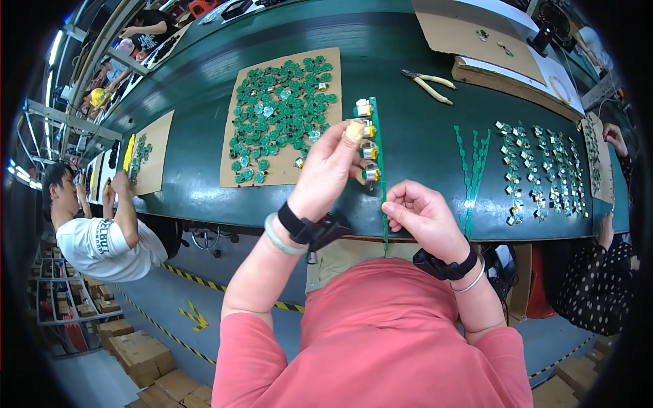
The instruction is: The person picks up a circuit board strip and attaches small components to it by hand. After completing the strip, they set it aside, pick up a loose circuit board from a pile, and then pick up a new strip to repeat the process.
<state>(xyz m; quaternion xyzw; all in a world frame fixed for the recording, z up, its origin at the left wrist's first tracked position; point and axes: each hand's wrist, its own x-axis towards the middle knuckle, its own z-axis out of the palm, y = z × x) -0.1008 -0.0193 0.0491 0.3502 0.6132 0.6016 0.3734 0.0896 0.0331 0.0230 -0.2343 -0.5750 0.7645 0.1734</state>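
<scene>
Head view: the left hand [326, 170] is up over the green workbench [422, 136], its taped fingertips [354, 130] pinched on a small metal component [368, 151] mounted on the narrow green circuit-board strip [378, 153], which stands upright between both hands. The right hand [422, 214] sits lower, fingers curled shut around the strip's bottom end. Just beyond the left fingertips lies a cardboard sheet [231, 146] heaped with green board pieces [279, 112]; yellow-handled cutters [428, 85] rest farther off, past the right fingers.
</scene>
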